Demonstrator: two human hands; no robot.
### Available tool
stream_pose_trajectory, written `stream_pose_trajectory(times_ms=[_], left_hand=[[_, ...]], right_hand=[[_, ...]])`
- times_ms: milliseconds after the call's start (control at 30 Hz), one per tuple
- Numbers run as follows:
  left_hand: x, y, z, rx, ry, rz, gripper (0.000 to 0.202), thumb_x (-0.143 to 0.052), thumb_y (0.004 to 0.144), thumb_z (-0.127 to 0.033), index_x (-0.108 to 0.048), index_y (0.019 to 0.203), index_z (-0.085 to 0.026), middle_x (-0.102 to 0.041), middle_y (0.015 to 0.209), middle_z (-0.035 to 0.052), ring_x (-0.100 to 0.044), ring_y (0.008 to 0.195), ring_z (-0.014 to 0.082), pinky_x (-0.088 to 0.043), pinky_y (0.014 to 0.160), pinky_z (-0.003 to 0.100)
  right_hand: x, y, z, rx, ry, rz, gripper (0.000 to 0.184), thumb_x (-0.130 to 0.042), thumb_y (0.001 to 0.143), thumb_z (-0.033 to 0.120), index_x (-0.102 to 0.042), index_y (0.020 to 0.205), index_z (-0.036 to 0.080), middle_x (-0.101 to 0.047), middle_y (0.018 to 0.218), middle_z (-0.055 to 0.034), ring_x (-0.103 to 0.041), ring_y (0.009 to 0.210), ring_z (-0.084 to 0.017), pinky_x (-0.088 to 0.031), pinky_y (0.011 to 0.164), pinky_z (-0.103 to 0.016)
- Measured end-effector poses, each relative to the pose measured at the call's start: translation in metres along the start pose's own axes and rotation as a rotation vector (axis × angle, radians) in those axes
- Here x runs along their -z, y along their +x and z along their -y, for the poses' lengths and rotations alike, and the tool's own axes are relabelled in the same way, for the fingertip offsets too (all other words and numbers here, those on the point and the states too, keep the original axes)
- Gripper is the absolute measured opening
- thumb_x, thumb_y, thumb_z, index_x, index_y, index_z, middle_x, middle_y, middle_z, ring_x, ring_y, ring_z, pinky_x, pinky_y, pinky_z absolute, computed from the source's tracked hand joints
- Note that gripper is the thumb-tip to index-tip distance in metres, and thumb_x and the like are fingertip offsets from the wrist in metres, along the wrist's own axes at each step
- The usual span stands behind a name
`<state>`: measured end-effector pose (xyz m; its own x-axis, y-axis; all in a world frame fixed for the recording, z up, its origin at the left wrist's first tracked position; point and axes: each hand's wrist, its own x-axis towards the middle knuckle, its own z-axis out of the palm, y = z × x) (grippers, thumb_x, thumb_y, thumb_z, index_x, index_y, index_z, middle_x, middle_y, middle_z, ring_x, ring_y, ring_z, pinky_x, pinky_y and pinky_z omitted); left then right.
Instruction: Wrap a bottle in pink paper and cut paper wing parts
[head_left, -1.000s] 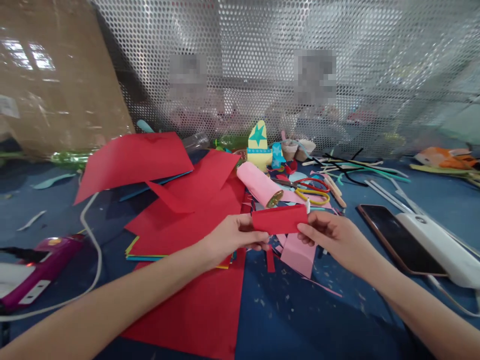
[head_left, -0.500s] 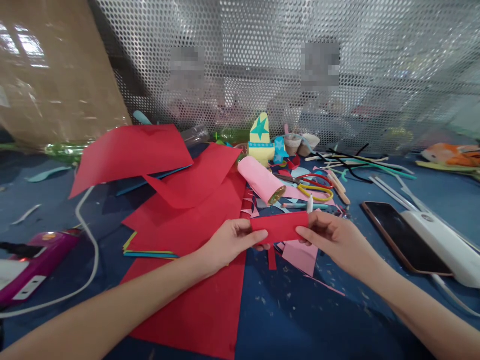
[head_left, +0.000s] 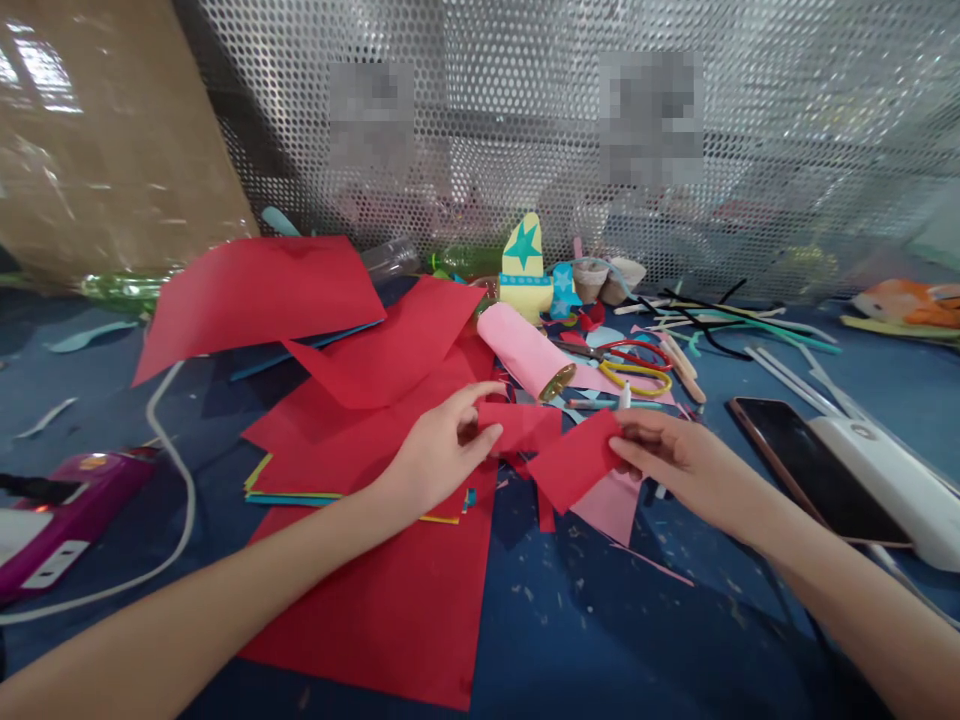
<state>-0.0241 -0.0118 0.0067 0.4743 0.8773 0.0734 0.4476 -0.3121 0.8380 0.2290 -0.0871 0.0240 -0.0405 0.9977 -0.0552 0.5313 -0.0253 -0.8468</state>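
Note:
A small red paper piece (head_left: 559, 452) is held between both hands just above the blue table (head_left: 637, 630). My left hand (head_left: 442, 452) pinches its left end, index finger stretched forward. My right hand (head_left: 667, 455) pinches its right corner, and the piece bends into a V in the middle. Under it lie a pink paper scrap (head_left: 611, 505) and a narrow red strip (head_left: 545, 512). Large red paper sheets (head_left: 390, 560) spread out beneath my left forearm.
A pink paper roll (head_left: 525, 350), red and yellow scissors (head_left: 634, 365), a yellow star-marked paper rocket (head_left: 523, 265) and pipe cleaners lie behind. A phone (head_left: 814, 465) and white power bank (head_left: 892, 485) sit right, a purple glue gun (head_left: 52, 515) with white cable left. People sit behind a perforated screen.
The red piece was flat and stretched between both hands; now it is folded or creased downward in the middle, and both hands have shifted slightly up and away.

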Motion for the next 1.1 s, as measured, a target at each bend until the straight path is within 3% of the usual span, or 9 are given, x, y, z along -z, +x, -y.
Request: stream_pose_trajectory(times_ms=[100, 167, 233, 300, 400, 500, 567, 767, 1100], left_hand=[[0.004, 0.003, 0.004, -0.22, 0.383, -0.149, 0.041, -0.053, 0.087, -0.019, -0.053, 0.129, -0.021, -0.065, 0.096, 0.0049, -0.062, 0.097, 0.0219, -0.05, 0.088, 0.042], [0.001, -0.001, 0.001, -0.38, 0.497, -0.211, 0.029, -0.053, 0.089, -0.02, -0.06, 0.117, -0.021, -0.062, 0.109, 0.0083, -0.056, 0.109, 0.0238, -0.045, 0.095, 0.045], [-0.004, -0.01, -0.006, -0.533, 0.486, -0.155, 0.017, -0.054, 0.092, -0.028, -0.065, 0.101, -0.019, -0.063, 0.102, 0.0078, -0.057, 0.1, 0.0219, -0.046, 0.092, 0.042], [-0.011, -0.022, -0.014, -0.649, 0.396, 0.036, 0.026, -0.061, 0.087, -0.042, -0.065, 0.092, -0.016, -0.064, 0.087, 0.0053, -0.058, 0.088, 0.02, -0.048, 0.086, 0.037], [-0.022, -0.04, -0.019, -0.606, 0.481, 0.211, 0.038, -0.073, 0.076, -0.047, -0.064, 0.091, -0.013, -0.063, 0.086, 0.0075, -0.056, 0.086, 0.0235, -0.049, 0.076, 0.036], [-0.028, -0.05, -0.013, -0.643, 0.57, 0.294, 0.007, -0.06, 0.089, -0.02, -0.063, 0.087, -0.014, -0.063, 0.08, 0.0046, -0.056, 0.079, 0.0192, -0.048, 0.078, 0.035], [-0.03, -0.054, -0.006, -0.684, 0.565, 0.326, 0.017, -0.05, 0.092, -0.008, -0.063, 0.085, -0.015, -0.063, 0.077, 0.002, -0.056, 0.076, 0.0163, -0.047, 0.08, 0.033], [-0.03, -0.06, 0.0, -0.684, 0.518, 0.326, 0.026, -0.042, 0.097, -0.011, -0.064, 0.083, -0.017, -0.063, 0.076, 0.0005, -0.056, 0.076, 0.0143, -0.048, 0.077, 0.031], [-0.03, -0.06, -0.006, -0.671, 0.494, 0.281, 0.025, -0.04, 0.095, -0.007, -0.064, 0.095, -0.015, -0.067, 0.082, 0.0012, -0.057, 0.076, 0.0149, -0.049, 0.08, 0.032]], right_hand=[[-0.005, -0.005, 0.001, -0.066, 0.138, 0.136, 0.046, -0.061, 0.083, 0.042, -0.043, 0.121, 0.022, -0.071, 0.073, -0.0013, -0.07, 0.066, -0.019, -0.057, 0.064, -0.032], [-0.01, -0.009, 0.001, -0.113, 0.172, 0.187, 0.04, -0.063, 0.082, 0.042, -0.046, 0.113, 0.023, -0.073, 0.075, -0.0025, -0.072, 0.069, -0.02, -0.058, 0.068, -0.034], [-0.015, -0.011, 0.001, -0.142, 0.174, 0.217, 0.029, -0.063, 0.08, 0.044, -0.053, 0.098, 0.022, -0.074, 0.078, -0.004, -0.072, 0.073, -0.021, -0.058, 0.072, -0.036], [-0.02, -0.012, 0.001, -0.165, 0.16, 0.235, 0.025, -0.062, 0.079, 0.044, -0.057, 0.089, 0.022, -0.073, 0.08, -0.0038, -0.072, 0.078, -0.021, -0.057, 0.076, -0.036], [-0.023, -0.013, 0.004, -0.216, 0.168, 0.254, 0.024, -0.061, 0.078, 0.044, -0.059, 0.088, 0.022, -0.072, 0.078, -0.0018, -0.072, 0.078, -0.021, -0.057, 0.075, -0.034], [-0.018, -0.02, 0.01, -0.215, 0.038, 0.319, 0.019, -0.06, 0.081, 0.042, -0.059, 0.087, 0.024, -0.071, 0.072, 0.0001, -0.07, 0.071, -0.019, -0.055, 0.067, -0.03], [-0.013, -0.028, 0.013, -0.107, -0.176, 0.323, 0.014, -0.063, 0.082, 0.039, -0.061, 0.086, 0.026, -0.069, 0.071, 0.0001, -0.067, 0.066, -0.018, -0.052, 0.062, -0.028], [-0.026, -0.052, 0.01, 0.376, -0.409, 0.209, 0.01, -0.068, 0.082, 0.02, -0.064, 0.09, 0.023, -0.065, 0.088, -0.0037, -0.064, 0.079, -0.017, -0.053, 0.069, -0.028], [-0.04, -0.053, -0.003, 0.353, -0.339, 0.138, 0.012, -0.056, 0.087, 0.012, -0.062, 0.085, 0.021, -0.067, 0.079, -0.001, -0.066, 0.07, -0.013, -0.054, 0.064, -0.023]])
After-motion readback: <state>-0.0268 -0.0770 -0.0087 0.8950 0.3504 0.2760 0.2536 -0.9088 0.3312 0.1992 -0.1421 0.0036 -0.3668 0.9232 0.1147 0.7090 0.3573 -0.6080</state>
